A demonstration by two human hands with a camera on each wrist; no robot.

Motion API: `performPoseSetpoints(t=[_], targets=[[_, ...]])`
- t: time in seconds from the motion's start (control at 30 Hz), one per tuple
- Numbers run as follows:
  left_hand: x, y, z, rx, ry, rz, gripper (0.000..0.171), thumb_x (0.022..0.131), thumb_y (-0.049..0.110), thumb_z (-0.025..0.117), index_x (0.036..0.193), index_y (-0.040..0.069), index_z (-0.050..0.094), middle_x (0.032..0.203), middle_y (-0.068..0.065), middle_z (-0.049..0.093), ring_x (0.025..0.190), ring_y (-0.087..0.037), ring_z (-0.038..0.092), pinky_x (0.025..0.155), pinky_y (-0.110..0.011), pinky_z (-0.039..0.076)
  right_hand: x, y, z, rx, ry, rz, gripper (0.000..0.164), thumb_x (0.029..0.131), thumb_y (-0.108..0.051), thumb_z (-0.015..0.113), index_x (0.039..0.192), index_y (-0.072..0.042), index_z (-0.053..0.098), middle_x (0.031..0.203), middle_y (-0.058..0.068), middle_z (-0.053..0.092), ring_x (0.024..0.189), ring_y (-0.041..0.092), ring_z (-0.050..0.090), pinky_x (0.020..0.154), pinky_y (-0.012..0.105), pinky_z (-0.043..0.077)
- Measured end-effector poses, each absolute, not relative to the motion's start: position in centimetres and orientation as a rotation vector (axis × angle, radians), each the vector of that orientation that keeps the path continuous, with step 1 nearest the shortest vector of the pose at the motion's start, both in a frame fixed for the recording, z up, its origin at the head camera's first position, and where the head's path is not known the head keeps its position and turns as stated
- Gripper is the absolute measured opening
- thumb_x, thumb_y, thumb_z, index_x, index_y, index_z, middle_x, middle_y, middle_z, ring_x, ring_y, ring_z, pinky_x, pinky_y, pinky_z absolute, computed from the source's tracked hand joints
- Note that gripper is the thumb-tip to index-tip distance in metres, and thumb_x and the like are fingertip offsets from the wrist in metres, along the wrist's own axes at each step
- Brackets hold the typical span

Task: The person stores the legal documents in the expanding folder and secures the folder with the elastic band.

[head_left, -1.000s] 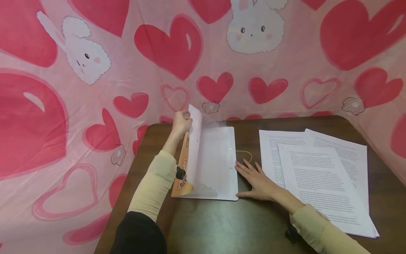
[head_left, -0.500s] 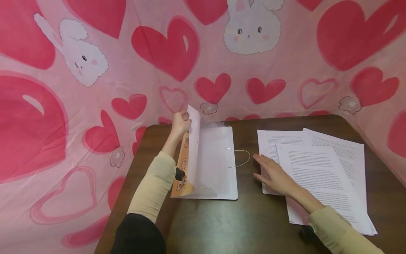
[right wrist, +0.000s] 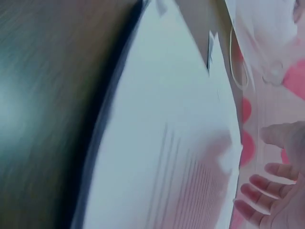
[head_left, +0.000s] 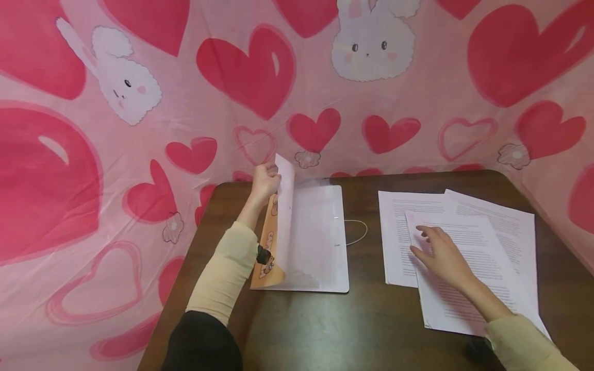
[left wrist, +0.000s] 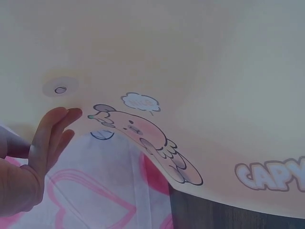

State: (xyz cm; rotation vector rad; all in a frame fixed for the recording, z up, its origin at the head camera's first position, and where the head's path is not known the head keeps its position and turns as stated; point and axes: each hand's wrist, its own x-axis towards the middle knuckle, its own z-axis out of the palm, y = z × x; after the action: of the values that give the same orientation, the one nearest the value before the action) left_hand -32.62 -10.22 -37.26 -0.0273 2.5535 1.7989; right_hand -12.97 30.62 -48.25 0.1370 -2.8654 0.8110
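Observation:
A paper folder lies open on the table, its white inside (head_left: 317, 237) facing up. My left hand (head_left: 266, 180) pinches the far edge of the folder's raised cover (head_left: 285, 216). That cover's orange outside (left wrist: 200, 57), printed with a cartoon animal and letters, fills much of the left wrist view. To the right, my right hand (head_left: 443, 257) hovers over the topmost printed sheet (head_left: 457, 304), its fingers loosely bent and holding nothing. In the right wrist view this hand (right wrist: 276, 191) appears at the right edge, apart from the sheets.
Other printed sheets (head_left: 522, 242) lie overlapping at slight angles beneath the top one. A thin elastic loop (head_left: 366, 232) sticks out from the folder's right edge. Behind the wooden table (head_left: 325, 335) hangs a pink cloth (head_left: 441, 77) with hearts and rabbits.
My right hand has left the folder's right edge and moved right, over the printed sheets. The left hand keeps holding the cover in the same raised place.

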Motion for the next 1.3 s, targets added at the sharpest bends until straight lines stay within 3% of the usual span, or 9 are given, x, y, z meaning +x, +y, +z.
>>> performPoseSetpoints(t=[0.37,0.5,0.63,0.73,0.87,0.97,1.17,1.3], targets=[[-32.4,-10.2,-37.0,-0.086,2.489,1.837,0.06,0.106,-0.006,0.052,0.164,-0.011,0.039,0.159,-0.034,0.056,0.148,-0.042,0.059,0.113,-0.054,0.059,-10.9,37.3,-47.7,-0.285,-2.955,0.696,0.071,0.101,-0.02,0.074,0.148,0.023,0.041,0.14,0.051,0.043,0.127,0.07,0.042,0.101,0.085,0.043],[-32.5,-10.4,-37.1,-0.095,2.464,1.859,0.059,0.107,-0.005,0.052,0.164,-0.01,0.039,0.16,-0.033,0.056,0.145,-0.042,0.062,0.108,-0.053,0.062,-10.2,39.3,-47.1,-0.419,-3.028,0.636,0.08,0.1,-0.026,0.075,0.149,0.024,0.036,0.14,0.054,0.036,0.125,0.073,0.039,0.095,0.087,0.044],[-32.6,-10.6,-37.2,-0.1,2.459,1.865,0.059,0.108,-0.003,0.053,0.165,-0.009,0.039,0.162,-0.03,0.055,0.145,-0.039,0.063,0.089,-0.037,0.07,-9.6,40.9,-46.7,-0.497,-3.113,0.556,0.087,0.097,-0.034,0.079,0.145,0.024,0.034,0.133,0.054,0.037,0.117,0.073,0.043,0.085,0.083,0.048],[-32.6,-10.7,-37.3,-0.106,2.45,1.878,0.059,0.107,-0.003,0.053,0.165,-0.009,0.04,0.162,-0.029,0.055,0.144,-0.039,0.064,0.077,-0.026,0.068,-9.4,41.6,-46.5,-0.555,-3.171,0.518,0.091,0.095,-0.039,0.081,0.14,0.026,0.035,0.126,0.054,0.04,0.111,0.071,0.048,0.08,0.079,0.05],[-32.6,-10.6,-37.3,-0.116,2.431,1.895,0.059,0.107,-0.004,0.052,0.164,-0.009,0.04,0.159,-0.031,0.058,0.14,-0.041,0.066,0.093,-0.04,0.069,-9.4,42.1,-46.5,-0.624,-3.266,0.503,0.094,0.093,-0.042,0.082,0.134,0.028,0.036,0.119,0.054,0.045,0.105,0.069,0.053,0.079,0.076,0.054],[-32.6,-10.6,-37.4,-0.122,2.42,1.906,0.058,0.107,-0.004,0.051,0.164,-0.009,0.04,0.157,-0.033,0.058,0.14,-0.043,0.065,0.106,-0.053,0.063,-9.2,42.4,-46.7,-0.606,-3.314,0.504,0.095,0.091,-0.044,0.084,0.127,0.03,0.038,0.112,0.054,0.048,0.102,0.068,0.056,0.078,0.073,0.055],[-32.5,-10.5,-37.5,-0.128,2.416,1.922,0.059,0.106,-0.005,0.052,0.163,-0.01,0.041,0.162,-0.033,0.054,0.147,-0.043,0.06,0.111,-0.058,0.059,-8.8,42.4,-47.2,-0.693,-3.341,0.486,0.1,0.084,-0.053,0.089,0.116,0.03,0.044,0.104,0.052,0.051,0.1,0.068,0.057,0.078,0.069,0.054],[-32.5,-10.6,-37.7,-0.131,2.392,1.945,0.06,0.106,-0.006,0.051,0.164,-0.01,0.04,0.163,-0.033,0.052,0.149,-0.044,0.058,0.112,-0.057,0.059,-8.8,42.5,-47.3,-0.682,-3.38,0.465,0.102,0.082,-0.06,0.089,0.114,0.028,0.05,0.106,0.051,0.056,0.103,0.069,0.058,0.083,0.074,0.051]])
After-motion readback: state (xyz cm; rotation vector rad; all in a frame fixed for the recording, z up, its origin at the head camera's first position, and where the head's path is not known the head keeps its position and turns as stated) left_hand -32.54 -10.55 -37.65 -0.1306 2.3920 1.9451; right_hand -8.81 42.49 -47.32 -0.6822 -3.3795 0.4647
